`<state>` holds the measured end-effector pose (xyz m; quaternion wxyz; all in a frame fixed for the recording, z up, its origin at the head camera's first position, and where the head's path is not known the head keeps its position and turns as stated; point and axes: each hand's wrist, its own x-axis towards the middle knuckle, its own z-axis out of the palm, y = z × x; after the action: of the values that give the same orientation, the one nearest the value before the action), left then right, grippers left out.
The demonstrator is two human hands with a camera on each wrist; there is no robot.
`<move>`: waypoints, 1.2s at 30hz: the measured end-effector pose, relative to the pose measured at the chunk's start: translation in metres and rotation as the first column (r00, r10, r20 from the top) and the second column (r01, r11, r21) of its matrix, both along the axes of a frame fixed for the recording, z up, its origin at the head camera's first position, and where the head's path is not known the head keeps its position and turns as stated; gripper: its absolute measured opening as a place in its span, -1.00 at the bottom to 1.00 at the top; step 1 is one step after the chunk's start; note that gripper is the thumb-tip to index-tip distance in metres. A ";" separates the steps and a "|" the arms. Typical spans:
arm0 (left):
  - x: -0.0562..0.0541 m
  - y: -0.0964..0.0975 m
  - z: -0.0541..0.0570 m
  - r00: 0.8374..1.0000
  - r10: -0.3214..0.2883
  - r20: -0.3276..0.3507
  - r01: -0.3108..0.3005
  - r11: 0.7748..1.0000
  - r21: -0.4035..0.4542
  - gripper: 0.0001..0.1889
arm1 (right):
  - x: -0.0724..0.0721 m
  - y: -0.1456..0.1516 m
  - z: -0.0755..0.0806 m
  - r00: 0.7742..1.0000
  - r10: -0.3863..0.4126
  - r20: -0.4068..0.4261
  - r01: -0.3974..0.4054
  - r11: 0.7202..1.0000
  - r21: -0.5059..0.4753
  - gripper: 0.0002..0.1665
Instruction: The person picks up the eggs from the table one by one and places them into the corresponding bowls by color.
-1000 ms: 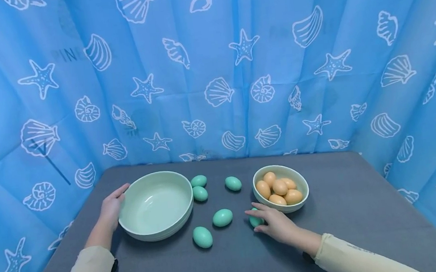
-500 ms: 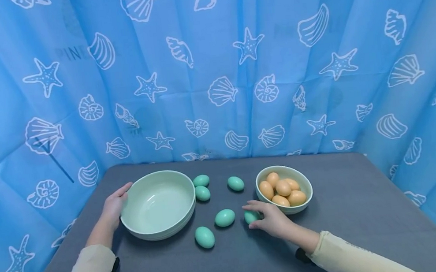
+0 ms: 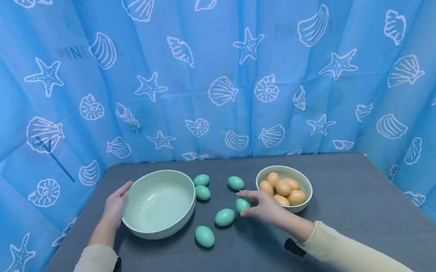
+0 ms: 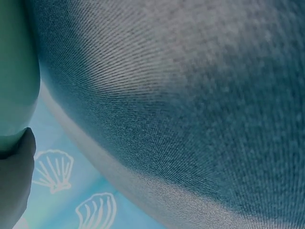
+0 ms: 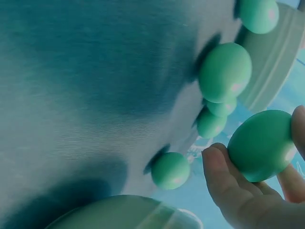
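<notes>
My right hand [image 3: 265, 207] pinches a green egg [image 3: 243, 204] between thumb and fingers, just left of the small bowl [image 3: 307, 185]. The right wrist view shows this egg [image 5: 262, 145] raised off the cloth. On the left, my left hand [image 3: 114, 207] rests against the outer side of a large pale green bowl [image 3: 159, 204], whose visible inside holds nothing. Two green eggs, a far one [image 3: 201, 180] and a nearer one [image 3: 202, 193], lie close to its right side. Others lie at the back [image 3: 236, 183], middle [image 3: 224, 217] and front [image 3: 204, 236].
Several orange-brown eggs [image 3: 283, 187] fill the small bowl at the right. The table is covered with a dark grey cloth [image 3: 168, 269]. Behind its far edge hangs a blue curtain [image 3: 204, 80] with white shells and starfish.
My right hand has closed on the green egg beside the small bowl and moved it up and to the left. The left hand stays against the large bowl.
</notes>
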<state>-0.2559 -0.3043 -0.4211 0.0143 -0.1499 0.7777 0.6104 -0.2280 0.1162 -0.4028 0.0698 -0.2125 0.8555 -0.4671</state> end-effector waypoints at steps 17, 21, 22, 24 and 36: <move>0.000 0.003 -0.001 0.999 0.038 -0.017 -0.038 0.999 0.002 -0.51 | -0.010 -0.029 0.017 0.972 0.005 0.234 0.030 0.988 -0.149 -0.38; 0.000 0.003 -0.002 0.998 0.052 -0.019 -0.051 0.999 0.005 -0.51 | -0.011 -0.036 0.020 0.962 0.033 0.271 0.023 0.980 -0.198 -0.38; -0.001 0.003 -0.003 0.998 0.056 -0.020 -0.056 0.998 0.006 -0.51 | -0.011 -0.038 0.021 0.960 0.036 0.279 0.024 0.977 -0.210 -0.38; -0.001 0.003 -0.003 0.998 0.066 -0.022 -0.066 0.998 0.007 -0.51 | -0.012 -0.042 0.022 0.955 0.046 0.293 0.024 0.973 -0.230 -0.37; -0.001 0.004 -0.003 0.997 0.072 -0.022 -0.071 0.997 0.027 -0.51 | -0.018 -0.072 0.037 0.944 0.083 0.320 0.009 0.960 -0.278 -0.40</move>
<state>-0.2566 -0.3006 -0.4244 -0.0144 -0.1706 0.7640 0.6221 -0.2462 0.0443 -0.3660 0.1898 -0.1556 0.7541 -0.6092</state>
